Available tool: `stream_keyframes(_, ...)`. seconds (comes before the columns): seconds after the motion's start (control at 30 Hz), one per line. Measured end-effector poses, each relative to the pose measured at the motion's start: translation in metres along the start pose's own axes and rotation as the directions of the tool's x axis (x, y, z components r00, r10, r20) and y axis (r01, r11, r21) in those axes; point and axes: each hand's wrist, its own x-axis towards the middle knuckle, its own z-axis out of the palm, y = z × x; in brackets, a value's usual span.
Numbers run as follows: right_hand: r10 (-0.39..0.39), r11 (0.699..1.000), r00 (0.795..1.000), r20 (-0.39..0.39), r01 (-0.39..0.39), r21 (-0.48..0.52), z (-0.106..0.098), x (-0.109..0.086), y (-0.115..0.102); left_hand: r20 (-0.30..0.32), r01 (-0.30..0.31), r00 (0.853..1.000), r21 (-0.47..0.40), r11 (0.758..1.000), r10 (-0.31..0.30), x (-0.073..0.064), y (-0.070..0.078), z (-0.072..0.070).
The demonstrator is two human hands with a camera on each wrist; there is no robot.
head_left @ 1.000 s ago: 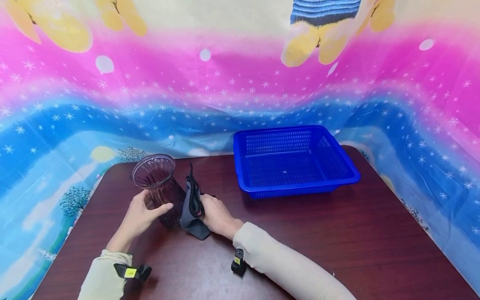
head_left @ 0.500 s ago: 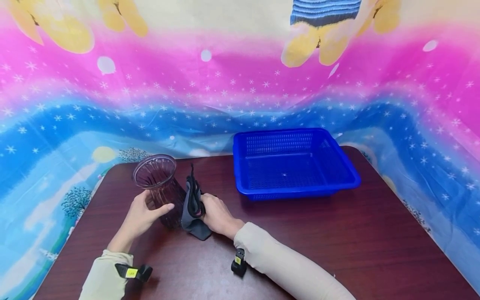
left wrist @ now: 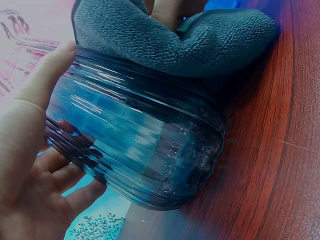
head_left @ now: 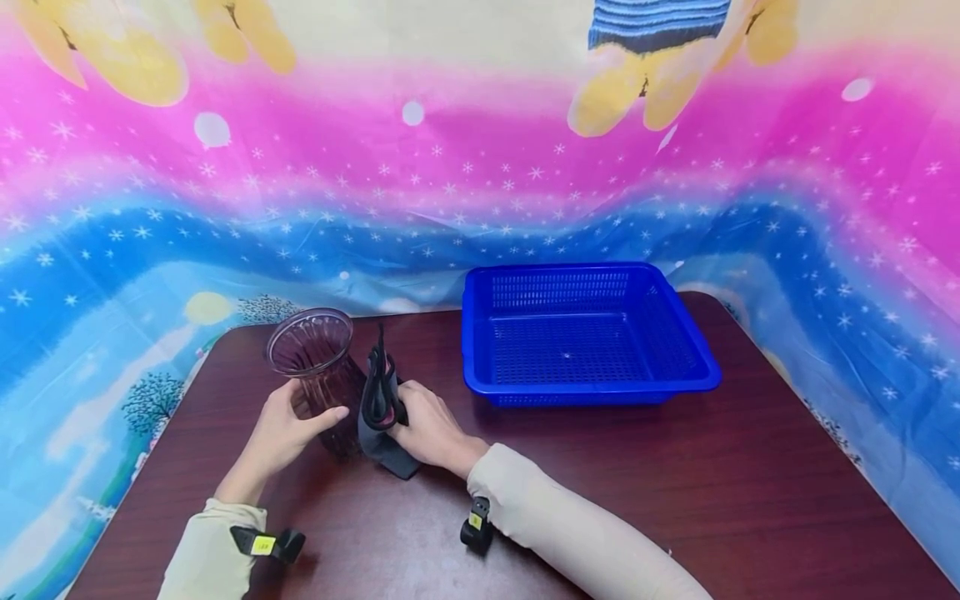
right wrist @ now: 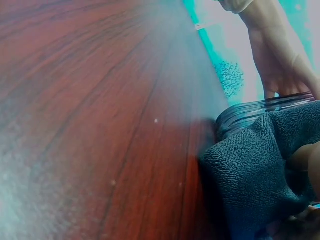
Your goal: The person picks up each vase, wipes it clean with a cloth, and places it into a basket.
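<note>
A purple-tinted ribbed glass vase [head_left: 330, 392] with a flared rim stands at the left of the table. My left hand [head_left: 281, 433] grips its body from the left, thumb in front and fingers behind, as the left wrist view also shows. In my right hand [head_left: 435, 429] is a folded dark grey cloth [head_left: 384, 425], held against the vase's right side. The cloth [left wrist: 175, 42] has a fluffy towel-like surface in the left wrist view and lies along the glass [left wrist: 135, 130]. Some of the right fingers are hidden behind the cloth.
A blue plastic basket [head_left: 592, 388] with perforated walls stands at the back right of the dark red-brown table [head_left: 637, 492]. A colourful printed curtain [head_left: 480, 150] hangs behind and at both sides. Each wrist wears a black strap with a camera.
The right hand and cloth have shifted slightly left along the vase, and the cloth's folds have changed shape. The left hand and vase stay in place. The basket appears slightly lower in view.
</note>
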Motion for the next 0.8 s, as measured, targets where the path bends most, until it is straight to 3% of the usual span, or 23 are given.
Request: stream_keyframes(0.8, -0.096, 0.995, 0.993, -0.064, 0.098, 0.022, -0.03, 0.016, -0.027, -0.003, -0.047, 0.999, 0.0, 0.999, 0.047, 0.002, -0.002, -0.002)
